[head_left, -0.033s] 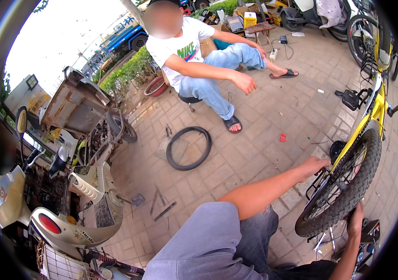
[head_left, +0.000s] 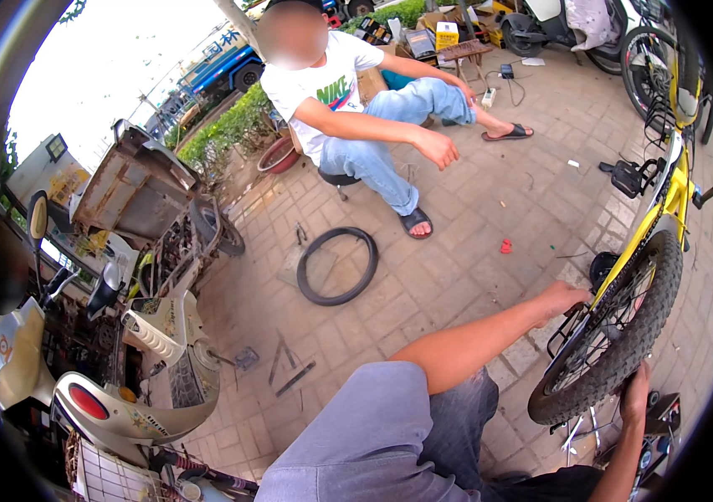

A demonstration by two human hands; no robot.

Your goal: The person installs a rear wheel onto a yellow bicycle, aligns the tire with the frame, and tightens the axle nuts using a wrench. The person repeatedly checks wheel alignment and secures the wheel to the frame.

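Note:
A yellow bicycle (head_left: 648, 219) stands at the right, its rear wheel with a knobbly black tyre (head_left: 656, 314) towards me. My left hand (head_left: 564, 299) reaches across to the wheel's left side, near the hub and chain parts. Its fingers are bent in there, and what they grip is hidden. On the other side, my right hand (head_left: 637, 393) comes up from below against the tyre. The fingers curl in behind the tyre, which covers their tips and anything they hold.
A loose black tyre (head_left: 338, 266) lies on the paving before a seated person (head_left: 356, 109). Metal strips (head_left: 295, 378) and a red scrap (head_left: 505, 246) lie on the ground. A scooter (head_left: 135, 402) and rusty cart (head_left: 135, 180) stand left. Tools (head_left: 578, 431) lie below the wheel.

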